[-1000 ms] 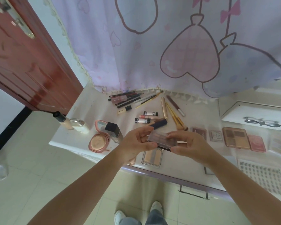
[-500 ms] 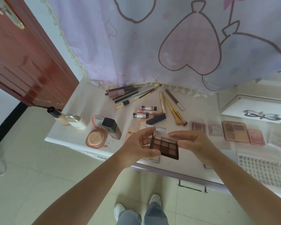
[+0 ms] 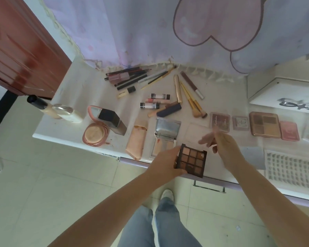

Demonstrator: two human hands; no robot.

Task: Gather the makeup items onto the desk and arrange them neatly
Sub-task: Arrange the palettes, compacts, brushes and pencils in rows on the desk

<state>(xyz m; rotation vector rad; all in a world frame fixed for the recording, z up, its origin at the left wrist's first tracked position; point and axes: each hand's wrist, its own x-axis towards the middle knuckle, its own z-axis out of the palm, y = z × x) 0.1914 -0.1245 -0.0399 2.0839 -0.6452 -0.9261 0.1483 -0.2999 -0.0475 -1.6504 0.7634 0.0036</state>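
My left hand [image 3: 165, 164] grips a dark nine-pan eyeshadow palette [image 3: 192, 162] by its left edge, above the front edge of the white desk [image 3: 73, 90]. My right hand [image 3: 221, 145] hovers just right of it, blurred, fingers loose, holding nothing. A clear lid [image 3: 197, 131] lies on the desk beyond the palette. Along the back lie pencils and brushes [image 3: 132, 77], small tubes [image 3: 150, 105] and gold brushes [image 3: 193, 102]. An open mirrored palette [image 3: 166, 138] and a peach tube [image 3: 136, 142] lie near the front. Small palettes [image 3: 264, 126] line the right side.
Two foundation bottles [image 3: 61, 111], a pink compact [image 3: 95, 134] and a dark-capped bottle [image 3: 112, 121] stand at the desk's left end. A white box [image 3: 284, 90] and a lash tray [image 3: 291, 165] sit right. A curtain [image 3: 150, 32] hangs behind, a red door [image 3: 20, 47] stands left.
The clear lid has come off the palette, and my right hand has let go and moved right. My left hand now holds the open palette alone, lower and nearer me.
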